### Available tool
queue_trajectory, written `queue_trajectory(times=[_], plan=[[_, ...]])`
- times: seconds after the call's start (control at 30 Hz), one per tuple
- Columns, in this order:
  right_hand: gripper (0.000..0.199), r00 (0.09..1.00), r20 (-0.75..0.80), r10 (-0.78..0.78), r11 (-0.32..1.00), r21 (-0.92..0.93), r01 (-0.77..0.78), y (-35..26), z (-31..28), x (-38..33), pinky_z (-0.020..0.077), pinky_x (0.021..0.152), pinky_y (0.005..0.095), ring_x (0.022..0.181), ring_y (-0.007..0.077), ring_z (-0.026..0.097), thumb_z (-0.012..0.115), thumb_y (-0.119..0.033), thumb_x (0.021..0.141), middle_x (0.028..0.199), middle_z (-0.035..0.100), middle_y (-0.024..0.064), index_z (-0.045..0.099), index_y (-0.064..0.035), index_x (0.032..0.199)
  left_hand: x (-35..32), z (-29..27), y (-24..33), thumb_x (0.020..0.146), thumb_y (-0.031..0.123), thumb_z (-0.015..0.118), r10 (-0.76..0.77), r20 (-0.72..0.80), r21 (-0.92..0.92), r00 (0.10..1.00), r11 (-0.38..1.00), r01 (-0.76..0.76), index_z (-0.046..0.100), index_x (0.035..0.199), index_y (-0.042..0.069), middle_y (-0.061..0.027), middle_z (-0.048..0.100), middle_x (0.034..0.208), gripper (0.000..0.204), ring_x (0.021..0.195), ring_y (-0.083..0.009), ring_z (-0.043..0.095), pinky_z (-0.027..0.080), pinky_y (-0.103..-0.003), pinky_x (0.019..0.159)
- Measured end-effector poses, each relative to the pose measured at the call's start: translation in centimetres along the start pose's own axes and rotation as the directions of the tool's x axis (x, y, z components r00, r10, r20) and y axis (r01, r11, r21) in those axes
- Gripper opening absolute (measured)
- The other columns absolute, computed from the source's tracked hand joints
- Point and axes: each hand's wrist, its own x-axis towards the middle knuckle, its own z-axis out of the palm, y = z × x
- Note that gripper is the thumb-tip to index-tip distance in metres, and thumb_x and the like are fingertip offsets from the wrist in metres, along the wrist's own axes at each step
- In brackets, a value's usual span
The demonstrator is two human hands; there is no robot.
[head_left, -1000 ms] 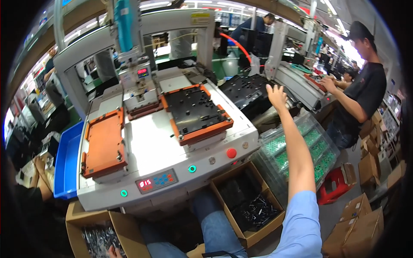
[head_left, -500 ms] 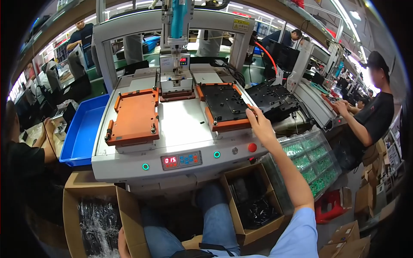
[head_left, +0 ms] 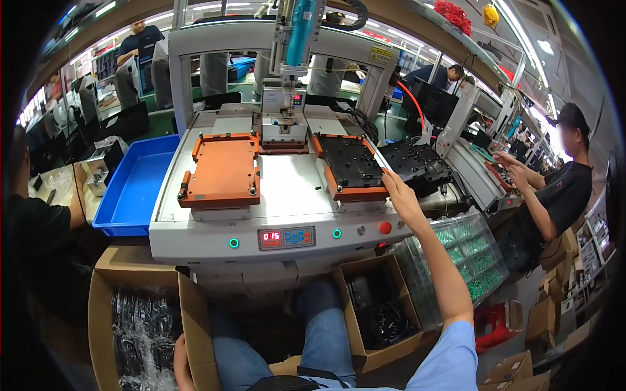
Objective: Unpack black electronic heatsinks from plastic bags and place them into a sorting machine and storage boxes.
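Note:
My right hand [head_left: 402, 195] rests its outstretched fingers on the near right corner of an orange fixture [head_left: 358, 195]. In that fixture lies a flat black plastic panel [head_left: 353, 160] with small holes and posts. To its left stands a second orange fixture [head_left: 223, 168] with no panel in it. Low at the left, my left hand [head_left: 180, 362] is at the inner side of a cardboard box [head_left: 195, 326]. Its fingers are mostly hidden, so its grip is unclear. Clear plastic-wrapped dark parts [head_left: 145, 332] fill that box.
Behind the fixtures rises a machine head with a teal cylinder [head_left: 300, 32]. A blue tray [head_left: 137, 189] sits left; another black panel [head_left: 417, 163] lies right. Below are a box of black parts [head_left: 381, 306] and a clear compartment tray of green pieces [head_left: 466, 254]. Co-workers sit both sides.
My view has shifted, so the machine appears farther right. My right hand stays at the fixture's corner, its fingers now straighter. More of my left hand shows beside the box wall.

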Motion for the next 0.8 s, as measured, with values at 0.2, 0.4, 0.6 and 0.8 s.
queue_trajectory(times=[0.2, 0.4, 0.6, 0.8], plan=[[0.043, 0.993, -0.108, -0.048, 0.996, 0.065, 0.055, 2.1, 0.2, 1.1, 0.0438, 0.07, 0.029, 0.075, 0.0163, 0.055, 0.041, -0.039, 0.095, 0.084, 0.061, 0.0113, 0.054, -0.0015, 0.112, 0.9, 0.0, -1.0, 0.087, 0.013, 0.056, 0.087, 0.01, 0.049, 0.996, 0.995, -0.087, 0.06, 0.106, -0.001, -0.0064, 0.065, 0.091, 0.024, 0.08, -0.0126, 0.059, 0.047, -0.025, 0.07], [0.03, 0.983, 0.182, 0.016, 0.992, -0.123, 0.006, 2.6, -2.4, 5.7, 0.0454, 0.068, 0.031, 0.074, 0.0176, 0.058, 0.043, -0.021, 0.088, 0.08, 0.063, 0.0118, 0.06, 0.0012, 0.098, 2.1, -1.8, -2.9, 0.089, 0.02, 0.053, 0.079, 0.066, 0.134, 0.995, 0.987, -0.087, 0.056, 0.114, 0.002, -0.01, 0.061, 0.104, 0.031, 0.093, -0.0194, 0.057, 0.046, -0.031, 0.079], [0.039, 0.983, -0.068, -0.168, 0.946, -0.291, 0.141, -0.1, 0.1, 12.8, 0.0453, 0.084, 0.0403, 0.095, 0.035, 0.06, 0.048, -0.034, 0.087, 0.099, 0.064, 0.02, 0.062, 0.0003, 0.099, 3.3, -4.8, -6.3, 0.089, 0.037, 0.053, 0.15, 0.165, 0.279, 0.975, 0.941, -0.192, 0.051, 0.126, 0.008, -0.0166, 0.053, 0.121, 0.047, 0.104, -0.0297, 0.053, 0.044, -0.039, 0.086], [0.041, 0.994, -0.089, -0.07, 0.916, -0.4, 0.029, 1.3, 4.3, 18.2, 0.046, 0.084, 0.0425, 0.094, 0.039, 0.06, 0.053, -0.038, 0.086, 0.092, 0.064, 0.0241, 0.066, 0.0001, 0.095, 3.1, -5.5, -6.3, 0.09, 0.041, 0.054, 0.133, 0.167, 0.236, 0.977, 0.957, -0.171, 0.05, 0.127, 0.008, -0.0147, 0.053, 0.119, 0.05, 0.102, -0.0277, 0.053, 0.044, -0.038, 0.084]])
